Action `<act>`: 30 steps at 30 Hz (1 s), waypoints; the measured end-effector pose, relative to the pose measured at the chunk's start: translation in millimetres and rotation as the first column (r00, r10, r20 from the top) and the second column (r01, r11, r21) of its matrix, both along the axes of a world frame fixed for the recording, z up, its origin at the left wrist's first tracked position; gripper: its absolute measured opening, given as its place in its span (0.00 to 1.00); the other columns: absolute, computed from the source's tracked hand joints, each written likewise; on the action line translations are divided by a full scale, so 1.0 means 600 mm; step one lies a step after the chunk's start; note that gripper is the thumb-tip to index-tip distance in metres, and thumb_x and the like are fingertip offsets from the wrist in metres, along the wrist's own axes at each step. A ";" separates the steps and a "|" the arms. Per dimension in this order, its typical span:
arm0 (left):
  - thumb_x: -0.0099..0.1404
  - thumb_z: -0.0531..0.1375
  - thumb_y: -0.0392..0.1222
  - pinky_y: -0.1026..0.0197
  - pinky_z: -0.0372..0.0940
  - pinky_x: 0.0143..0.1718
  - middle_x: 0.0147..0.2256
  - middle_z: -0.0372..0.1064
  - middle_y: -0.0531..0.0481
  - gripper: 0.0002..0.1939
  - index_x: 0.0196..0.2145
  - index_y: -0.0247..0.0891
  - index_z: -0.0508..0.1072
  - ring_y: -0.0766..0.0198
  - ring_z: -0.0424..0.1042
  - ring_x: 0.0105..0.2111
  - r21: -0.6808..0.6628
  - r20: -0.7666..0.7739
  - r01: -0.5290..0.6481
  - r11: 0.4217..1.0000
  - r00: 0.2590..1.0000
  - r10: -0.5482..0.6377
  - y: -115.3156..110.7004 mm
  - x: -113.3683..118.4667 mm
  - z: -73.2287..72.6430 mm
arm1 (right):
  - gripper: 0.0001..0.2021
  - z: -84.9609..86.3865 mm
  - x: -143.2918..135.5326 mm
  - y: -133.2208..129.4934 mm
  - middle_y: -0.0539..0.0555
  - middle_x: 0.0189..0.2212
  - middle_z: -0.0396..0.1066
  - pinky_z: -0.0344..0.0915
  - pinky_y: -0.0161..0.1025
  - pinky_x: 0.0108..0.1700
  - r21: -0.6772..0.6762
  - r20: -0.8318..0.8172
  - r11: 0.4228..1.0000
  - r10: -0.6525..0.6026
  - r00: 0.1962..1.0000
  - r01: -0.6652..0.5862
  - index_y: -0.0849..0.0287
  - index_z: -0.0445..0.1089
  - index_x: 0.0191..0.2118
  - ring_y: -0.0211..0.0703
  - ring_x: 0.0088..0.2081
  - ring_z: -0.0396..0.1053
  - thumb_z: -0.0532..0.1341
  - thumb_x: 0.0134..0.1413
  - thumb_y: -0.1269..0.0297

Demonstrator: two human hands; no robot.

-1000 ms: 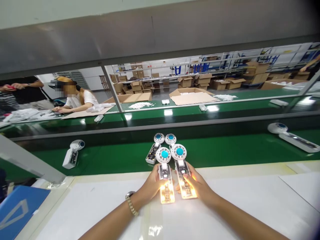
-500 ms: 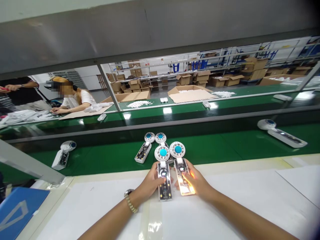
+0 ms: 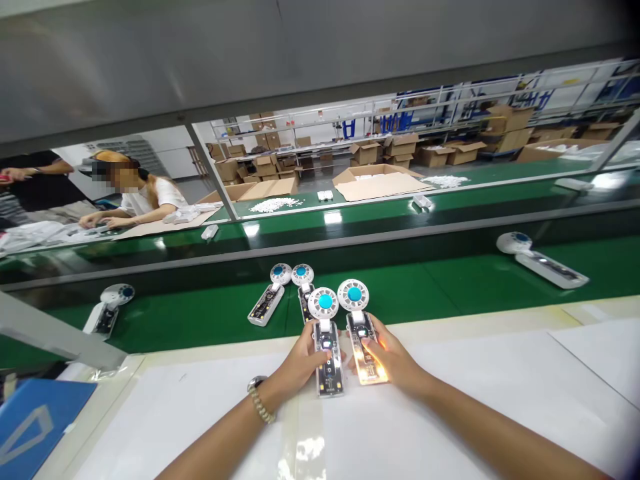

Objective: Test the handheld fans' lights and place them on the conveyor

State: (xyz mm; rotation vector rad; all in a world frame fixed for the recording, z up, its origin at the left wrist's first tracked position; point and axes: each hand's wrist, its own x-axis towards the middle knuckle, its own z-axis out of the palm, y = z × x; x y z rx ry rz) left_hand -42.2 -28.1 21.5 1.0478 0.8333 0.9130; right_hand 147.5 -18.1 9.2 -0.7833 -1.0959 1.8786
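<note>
In the head view my left hand (image 3: 303, 357) is closed around the handle of a white handheld fan (image 3: 329, 380), its thumb pressing on the circuit board that shows in the handle. My right hand (image 3: 393, 353) grips a second handheld fan (image 3: 354, 295) close beside it, thumb also on the board. Orange-yellow light glows from the handle of this right one. Both round heads have slotted rims and blue centres and point away from me. Just behind them, two more fans lie on the green belt: one tilted fan (image 3: 267, 303) and one fan (image 3: 302, 275) partly hidden by the held one.
The green conveyor belt (image 3: 430, 277) also bears a fan (image 3: 550, 267) at right and a fan (image 3: 103, 317) at left, partly behind a post (image 3: 60, 327). White sheets (image 3: 475, 380) cover my bench. A blue folder (image 3: 40, 427) lies left. Across sits a co-worker (image 3: 155, 197); cartons (image 3: 380, 183) stand beyond.
The fans lying on the near belt have shifted left. White parts on the far belt have moved slightly right. My hands keep hold of both fans, almost in the same place.
</note>
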 end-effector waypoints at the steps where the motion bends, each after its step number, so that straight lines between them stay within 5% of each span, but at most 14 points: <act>1: 0.54 0.62 0.39 0.55 0.65 0.36 0.43 0.62 0.45 0.23 0.45 0.39 0.56 0.56 0.69 0.37 -0.003 -0.006 -0.003 1.000 1.000 0.003 0.000 0.000 0.000 | 0.30 0.000 0.000 0.000 0.49 0.29 0.68 0.69 0.46 0.32 0.003 0.001 1.000 0.002 1.000 -0.002 0.52 0.45 0.53 0.48 0.29 0.71 0.60 0.48 0.52; 9: 0.54 0.63 0.37 0.55 0.65 0.37 0.39 0.66 0.44 0.26 0.47 0.39 0.54 0.56 0.70 0.37 0.006 0.002 0.017 1.000 1.000 -0.017 0.001 -0.005 -0.007 | 0.28 0.001 0.004 -0.002 0.53 0.35 0.69 0.69 0.46 0.34 0.065 0.012 0.997 0.051 0.999 -0.051 0.51 0.43 0.55 0.46 0.30 0.71 0.57 0.52 0.54; 18: 0.50 0.66 0.37 0.51 0.65 0.40 0.44 0.63 0.42 0.29 0.46 0.38 0.56 0.53 0.69 0.40 0.054 0.034 0.003 0.999 0.999 -0.005 0.003 -0.003 -0.010 | 0.27 -0.003 0.011 -0.007 0.57 0.49 0.59 0.59 0.44 0.50 0.353 0.110 0.933 0.032 0.993 -0.069 0.55 0.43 0.57 0.48 0.50 0.60 0.56 0.55 0.59; 30: 0.52 0.65 0.36 0.51 0.64 0.42 0.44 0.63 0.42 0.28 0.48 0.39 0.55 0.53 0.68 0.42 0.013 0.023 0.015 1.000 1.000 -0.016 -0.001 -0.004 0.001 | 0.23 0.005 0.008 -0.004 0.55 0.42 0.63 0.65 0.43 0.41 0.244 0.100 0.965 0.072 0.992 -0.094 0.54 0.49 0.52 0.45 0.39 0.68 0.57 0.54 0.58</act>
